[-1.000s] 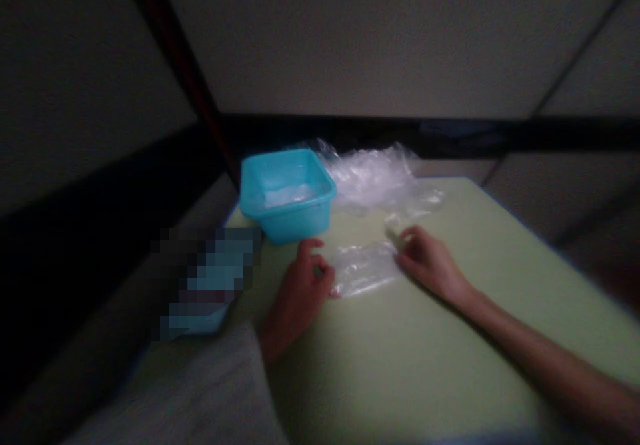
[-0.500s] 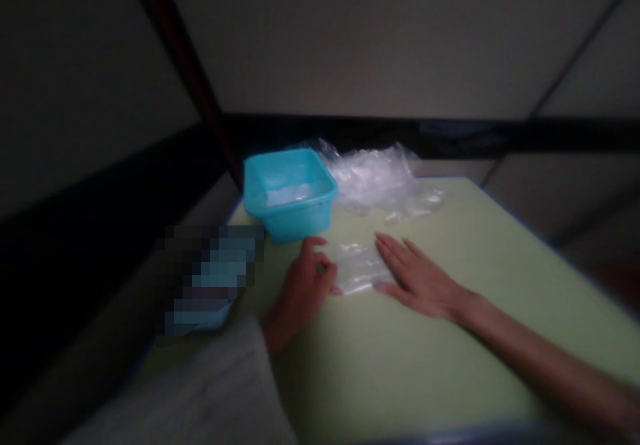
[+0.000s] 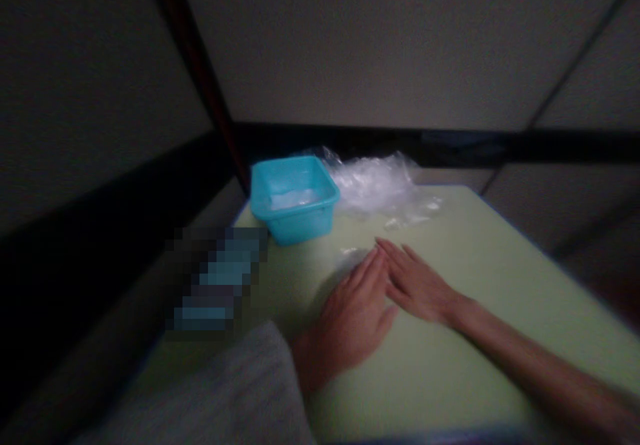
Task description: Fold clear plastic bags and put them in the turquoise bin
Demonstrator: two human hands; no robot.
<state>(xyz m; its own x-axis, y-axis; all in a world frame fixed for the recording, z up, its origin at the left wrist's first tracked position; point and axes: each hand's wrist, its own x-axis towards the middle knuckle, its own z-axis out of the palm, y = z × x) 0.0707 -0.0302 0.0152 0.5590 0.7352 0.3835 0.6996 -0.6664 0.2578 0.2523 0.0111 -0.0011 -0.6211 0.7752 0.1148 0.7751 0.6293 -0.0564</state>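
Note:
A small clear plastic bag (image 3: 349, 253) lies flat on the pale green table, mostly hidden under my hands. My left hand (image 3: 357, 311) rests over it with the fingers stretched out, its fingertips meeting those of the other hand. Flat against the right part of the bag lies my right hand (image 3: 417, 281), fingers extended. Neither hand grips anything.
A turquoise plastic basket (image 3: 305, 225) with something whitish inside stands beyond my left hand. Beside it is a heap of clear plastic bags (image 3: 375, 181). A blurred-out phone-like object (image 3: 220, 278) is at the table's left edge. Walls enclose the table (image 3: 480, 258) behind and at left.
My left hand has moved right, from a pinch at the bag's left edge to lying flat over the bag. The right hand stays nearly in place.

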